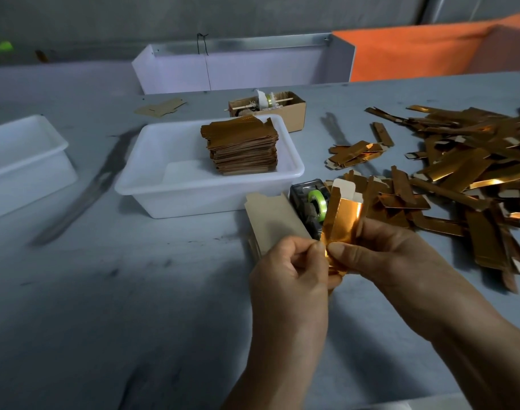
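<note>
We pinch the gold carton blank (341, 223) between both hands, left hand (291, 270) and right hand (383, 253), thumbs pressed together at its lower end, above the tabletop (134, 291) near its right edge, just before the tape dispenser (309, 202)

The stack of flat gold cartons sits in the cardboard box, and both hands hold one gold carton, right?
Not quite: the head view shows the stack of flat gold cartons inside the white plastic tub, with the cardboard box behind it. The left hand and right hand do hold one gold carton.
</note>
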Demonstrator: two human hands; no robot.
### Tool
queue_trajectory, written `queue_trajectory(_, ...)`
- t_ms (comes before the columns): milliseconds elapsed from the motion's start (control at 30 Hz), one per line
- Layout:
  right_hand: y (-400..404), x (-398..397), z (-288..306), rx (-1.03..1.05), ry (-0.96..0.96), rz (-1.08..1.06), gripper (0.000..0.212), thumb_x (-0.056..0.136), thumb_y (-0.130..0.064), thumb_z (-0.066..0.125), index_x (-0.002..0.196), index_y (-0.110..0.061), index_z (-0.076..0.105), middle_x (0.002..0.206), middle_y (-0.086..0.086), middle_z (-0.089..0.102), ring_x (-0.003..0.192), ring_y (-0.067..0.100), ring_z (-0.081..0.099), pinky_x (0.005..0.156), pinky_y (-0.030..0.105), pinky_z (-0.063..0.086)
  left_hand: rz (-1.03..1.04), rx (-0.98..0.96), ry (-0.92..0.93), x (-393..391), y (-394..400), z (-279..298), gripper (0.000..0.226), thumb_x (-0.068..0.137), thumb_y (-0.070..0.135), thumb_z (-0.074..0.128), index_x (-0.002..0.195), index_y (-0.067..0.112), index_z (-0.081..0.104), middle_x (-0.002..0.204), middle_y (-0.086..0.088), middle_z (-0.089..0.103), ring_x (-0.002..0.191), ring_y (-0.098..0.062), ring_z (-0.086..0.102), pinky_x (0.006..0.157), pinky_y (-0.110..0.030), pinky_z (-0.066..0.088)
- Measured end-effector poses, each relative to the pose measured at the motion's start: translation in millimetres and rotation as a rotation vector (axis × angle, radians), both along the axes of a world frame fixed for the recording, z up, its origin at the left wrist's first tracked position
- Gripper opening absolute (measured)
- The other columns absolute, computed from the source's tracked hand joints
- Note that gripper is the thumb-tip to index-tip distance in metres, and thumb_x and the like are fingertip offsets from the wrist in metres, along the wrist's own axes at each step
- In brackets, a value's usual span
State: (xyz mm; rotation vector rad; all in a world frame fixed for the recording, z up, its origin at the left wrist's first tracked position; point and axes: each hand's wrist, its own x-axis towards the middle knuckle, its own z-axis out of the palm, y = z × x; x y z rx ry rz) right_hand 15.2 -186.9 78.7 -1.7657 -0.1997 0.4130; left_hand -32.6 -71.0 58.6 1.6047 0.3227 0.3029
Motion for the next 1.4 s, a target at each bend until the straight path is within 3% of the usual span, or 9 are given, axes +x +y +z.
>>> queue_trajectory(133,-6,1,2,0.086,0.064,0.037,0.025,0.071,-0.024,0.058,0.092,-0.020,0.071,0.095,-0.003,0.073,0.089,0.009,0.068,0.085,0.029,0.047,0.001,-0.079,-0.005,3,5,1,0.008,0.090,0.021,0.063,0.084,0.023,0.067,0.082,0.004,0.074,0.071,-0.008,0.073,0.061,-0.019,0.057)
queue_trajectory(267,-2,-1,-1,0.096,-0.005,0.026,0.029,0.067,-0.028,0.064,0.095,-0.023,0.068,0.087,-0.011,0.073,0.079,-0.005,0.065,0.058,0.003,0.046,0.026,0.042,-0.042,2,3,0,0.011,0.090,0.020,0.063,0.082,0.027,0.065,0.079,0.004,0.073,0.070,-0.009,0.072,0.060,-0.020,0.058)
queue_trajectory(500,2,-1,-6,0.092,-0.005,-0.032,0.022,0.073,-0.022,0.061,0.094,-0.021,0.068,0.087,-0.010,0.073,0.080,-0.002,0.066,0.057,0.004,0.046,0.025,-0.194,0.023,2,8,2,0.021,0.089,0.017,0.065,0.092,0.032,0.052,0.096,0.000,0.067,0.073,-0.018,0.074,0.054,-0.020,0.055)
queue_trajectory(700,5,-5,-9,0.078,-0.065,-0.093,0.026,0.066,-0.029,0.059,0.091,-0.025,0.067,0.085,-0.018,0.071,0.079,-0.010,0.062,0.055,0.005,0.045,-0.065,-0.008,0.100,3,13,3,0.008,0.093,0.033,0.057,0.087,0.031,0.062,0.085,0.009,0.068,0.063,-0.007,0.070,0.048,-0.011,0.049)
queue_trajectory(867,3,1,-18,0.013,-0.046,-0.123,0.022,0.071,-0.029,0.062,0.093,-0.024,0.066,0.087,-0.008,0.072,0.080,-0.003,0.064,0.065,0.014,0.039,-0.197,0.238,0.183,7,21,3,0.027,0.094,0.049,0.046,0.096,0.029,0.065,0.068,0.011,0.056,0.053,-0.004,0.057,0.043,-0.008,0.040)
queue_trajectory(1000,-8,19,-17,0.014,-0.038,-0.202,0.015,0.079,-0.023,0.060,0.094,-0.025,0.062,0.086,-0.005,0.071,0.079,0.010,0.067,0.068,0.023,0.046,0.085,0.665,0.123,17,31,-7,0.026,0.093,0.048,0.049,0.090,0.027,0.063,0.090,0.008,0.058,0.080,-0.007,0.057,0.068,-0.024,0.050)
queue_trajectory(1100,-31,50,-8,-0.024,-0.067,-0.315,0.009,0.086,-0.023,0.057,0.095,-0.025,0.058,0.079,-0.007,0.070,0.070,0.009,0.069,0.056,0.019,0.048,0.250,0.790,0.206,29,53,-20,0.030,0.090,0.051,0.053,0.087,0.021,0.052,0.092,0.005,0.049,0.083,-0.014,0.053,0.068,-0.029,0.045)
queue_trajectory(1300,-70,103,-9,-0.608,-0.230,-0.587,0.048,0.092,-0.048,0.048,0.123,-0.011,0.050,0.118,0.018,0.054,0.107,0.037,0.053,0.078,0.050,0.050,0.050,0.336,0.455,55,74,-39,0.039,0.085,0.038,0.069,0.063,0.008,0.058,0.056,0.001,0.056,0.047,-0.010,0.047,0.046,-0.021,0.035)
queue_trajectory(1400,-60,94,-16,-0.638,-0.261,-0.555,0.056,0.084,-0.056,0.051,0.125,-0.017,0.047,0.129,0.017,0.047,0.114,0.036,0.050,0.086,0.055,0.050,0.079,0.041,0.502,58,79,-39,0.022,0.084,0.026,0.073,0.072,0.009,0.063,0.058,0.000,0.059,0.047,-0.009,0.046,0.050,-0.022,0.036)
